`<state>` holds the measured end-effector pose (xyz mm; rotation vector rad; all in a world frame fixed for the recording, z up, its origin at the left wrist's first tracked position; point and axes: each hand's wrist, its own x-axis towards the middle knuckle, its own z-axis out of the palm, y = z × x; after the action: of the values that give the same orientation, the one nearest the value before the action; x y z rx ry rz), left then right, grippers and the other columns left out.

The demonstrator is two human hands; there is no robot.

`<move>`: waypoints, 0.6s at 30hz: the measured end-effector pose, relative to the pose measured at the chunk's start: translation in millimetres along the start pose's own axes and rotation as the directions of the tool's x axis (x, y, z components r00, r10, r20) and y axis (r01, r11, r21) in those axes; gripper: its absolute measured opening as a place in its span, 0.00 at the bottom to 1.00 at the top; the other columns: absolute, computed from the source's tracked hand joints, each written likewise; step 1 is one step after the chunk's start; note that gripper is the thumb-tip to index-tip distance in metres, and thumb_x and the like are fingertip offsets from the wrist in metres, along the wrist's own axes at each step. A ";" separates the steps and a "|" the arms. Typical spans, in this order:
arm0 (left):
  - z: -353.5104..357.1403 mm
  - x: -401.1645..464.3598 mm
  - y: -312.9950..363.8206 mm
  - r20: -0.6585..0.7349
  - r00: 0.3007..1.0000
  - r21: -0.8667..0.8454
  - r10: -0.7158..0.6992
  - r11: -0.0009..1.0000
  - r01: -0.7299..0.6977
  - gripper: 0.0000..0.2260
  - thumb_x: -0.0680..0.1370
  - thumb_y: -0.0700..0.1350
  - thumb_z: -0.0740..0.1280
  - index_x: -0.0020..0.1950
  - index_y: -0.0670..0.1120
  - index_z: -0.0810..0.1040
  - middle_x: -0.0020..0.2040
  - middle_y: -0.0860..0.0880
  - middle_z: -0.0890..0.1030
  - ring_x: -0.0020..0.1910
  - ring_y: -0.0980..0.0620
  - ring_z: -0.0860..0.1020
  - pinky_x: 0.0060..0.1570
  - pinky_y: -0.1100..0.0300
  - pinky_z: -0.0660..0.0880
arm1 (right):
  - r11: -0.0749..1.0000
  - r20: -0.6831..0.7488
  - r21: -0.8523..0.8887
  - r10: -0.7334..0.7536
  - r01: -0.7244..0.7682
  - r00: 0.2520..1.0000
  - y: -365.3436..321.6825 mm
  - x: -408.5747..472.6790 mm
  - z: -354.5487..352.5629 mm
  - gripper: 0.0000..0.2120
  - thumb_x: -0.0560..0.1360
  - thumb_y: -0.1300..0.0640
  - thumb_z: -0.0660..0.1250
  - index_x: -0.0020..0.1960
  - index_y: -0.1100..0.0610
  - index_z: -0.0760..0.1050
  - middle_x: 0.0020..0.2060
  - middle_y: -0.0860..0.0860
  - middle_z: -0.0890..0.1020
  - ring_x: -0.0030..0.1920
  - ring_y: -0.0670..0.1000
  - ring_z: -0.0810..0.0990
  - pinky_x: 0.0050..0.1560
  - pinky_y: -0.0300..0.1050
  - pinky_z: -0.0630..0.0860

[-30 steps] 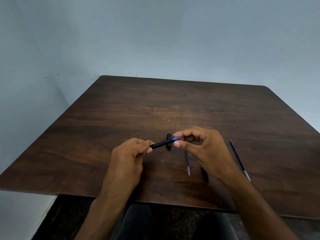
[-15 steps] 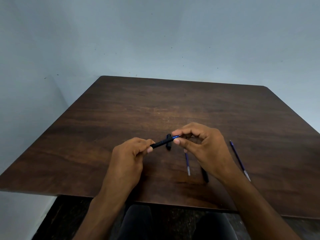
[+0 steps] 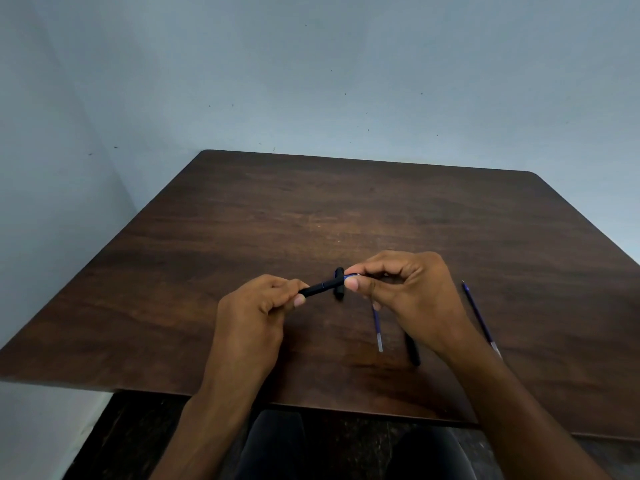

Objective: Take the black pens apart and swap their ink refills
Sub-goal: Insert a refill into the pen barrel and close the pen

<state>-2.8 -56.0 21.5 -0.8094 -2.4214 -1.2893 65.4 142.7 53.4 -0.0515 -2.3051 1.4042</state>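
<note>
My left hand [image 3: 256,306] grips the rear of a black pen barrel [image 3: 320,287] held above the table. My right hand [image 3: 408,292] pinches the blue refill tip [image 3: 350,276] that sticks out of the barrel's front end. A black pen cap [image 3: 339,284] lies on the table just behind the barrel. A blue refill [image 3: 377,327] lies on the table under my right hand. Another black pen piece [image 3: 413,351] lies partly hidden beneath my right wrist. A second blue refill [image 3: 479,318] lies to the right.
The dark wooden table [image 3: 242,237] stands in a corner of pale blue walls. Its near edge runs just above my knees.
My right hand has shifted slightly up and closer to the barrel's end, and less blue refill shows between its fingers and the barrel. The left hand has hardly moved.
</note>
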 end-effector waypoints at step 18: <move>-7.9 1.8 -23.9 -0.056 0.993 -0.053 -0.107 0.993 0.104 0.11 0.70 0.37 0.75 0.49 0.48 0.86 0.43 0.60 0.82 0.46 0.68 0.78 0.47 0.79 0.68 | 0.793 0.016 -0.442 0.473 -0.418 0.881 0.1 52.0 24.8 0.09 0.73 0.54 0.76 0.49 0.59 0.83 0.48 0.55 0.86 0.51 0.52 0.84 0.55 0.50 0.82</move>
<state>-18.5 -72.5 10.8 -0.6541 -2.4229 -1.3974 8.8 135.2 61.7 -0.7088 -2.7962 1.0800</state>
